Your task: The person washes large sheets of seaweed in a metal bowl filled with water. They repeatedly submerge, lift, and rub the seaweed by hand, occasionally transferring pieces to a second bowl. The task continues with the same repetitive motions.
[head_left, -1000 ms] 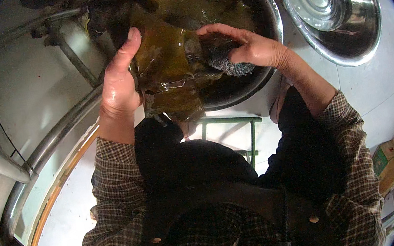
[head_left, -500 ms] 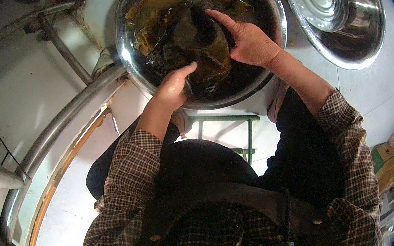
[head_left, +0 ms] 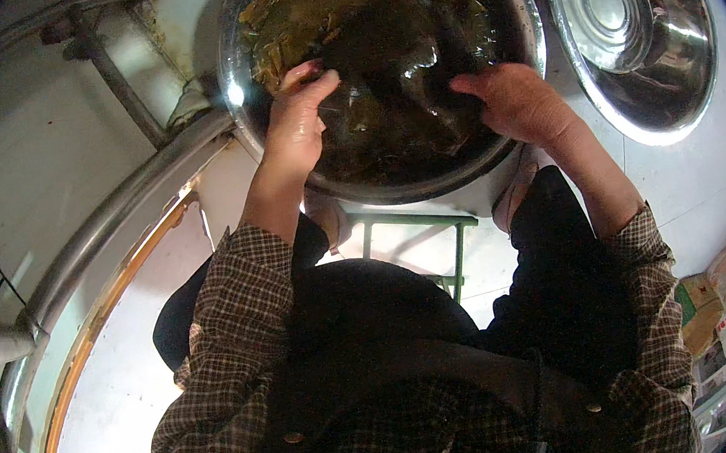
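Observation:
A large metal basin (head_left: 535, 20) stands in front of me, holding water and dark, brown-green, wet leafy sheets that look like kelp. Between my hands a broad, glossy kelp sheet (head_left: 394, 117) is spread, and its outline blends into the dark water. My left hand (head_left: 299, 120) is closed at the sheet's left side, thumb pointing right. On the right side, my right hand (head_left: 526, 104) pinches it with the fingertips partly hidden. More yellowish-brown pieces (head_left: 283, 40) lie in the basin beyond my left hand.
An empty shiny metal basin (head_left: 672, 67) is tilted at the far right. A metal pipe rail (head_left: 118, 208) curves along the left. Below the full basin is a green metal frame (head_left: 417, 219). Packages (head_left: 705, 319) lie at the lower right.
My hands have moved apart, the left up and leftward, the right to the right and lower. The sheet between them now looks more spread out.

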{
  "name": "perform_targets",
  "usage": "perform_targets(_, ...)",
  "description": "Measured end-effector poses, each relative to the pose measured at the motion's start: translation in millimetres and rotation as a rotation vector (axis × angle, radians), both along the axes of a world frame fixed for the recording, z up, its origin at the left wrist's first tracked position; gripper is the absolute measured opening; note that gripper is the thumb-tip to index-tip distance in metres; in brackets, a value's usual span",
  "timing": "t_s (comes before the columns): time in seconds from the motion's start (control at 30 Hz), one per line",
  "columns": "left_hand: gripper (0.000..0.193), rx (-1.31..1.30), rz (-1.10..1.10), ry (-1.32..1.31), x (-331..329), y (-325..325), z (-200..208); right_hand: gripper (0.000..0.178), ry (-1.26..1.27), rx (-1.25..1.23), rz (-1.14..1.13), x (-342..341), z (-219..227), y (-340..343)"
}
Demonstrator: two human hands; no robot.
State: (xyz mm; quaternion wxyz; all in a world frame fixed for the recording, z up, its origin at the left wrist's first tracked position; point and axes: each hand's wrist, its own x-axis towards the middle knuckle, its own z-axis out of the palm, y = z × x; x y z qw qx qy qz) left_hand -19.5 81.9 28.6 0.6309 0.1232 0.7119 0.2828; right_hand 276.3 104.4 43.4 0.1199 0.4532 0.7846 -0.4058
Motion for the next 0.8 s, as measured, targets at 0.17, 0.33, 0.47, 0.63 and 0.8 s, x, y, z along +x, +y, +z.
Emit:
perform_targets(0.17,0.051,0.155,-0.053,-0.005,12,-6,-10,0.039,0.13,-0.226,-0.039,-4,53,27)
perform_targets(0.33,0.041,0.305,-0.148,0.373,31,-3,-30,0.027,0.125,0.108,0.209,-31,14,43)
perform_targets(0.47,0.049,0.328,-0.108,0.426,33,2,-16,0.037,0.033,0.383,-0.115,-40,-5,61)
perform_targets(0.63,0.052,0.19,-0.378,-0.012,8,17,29,0.049,0.081,0.434,-0.076,-50,-24,78)
perform_targets(0.8,0.037,0.031,-0.888,0.123,-21,40,66,0.039,0.127,0.218,-0.025,-43,-21,90)
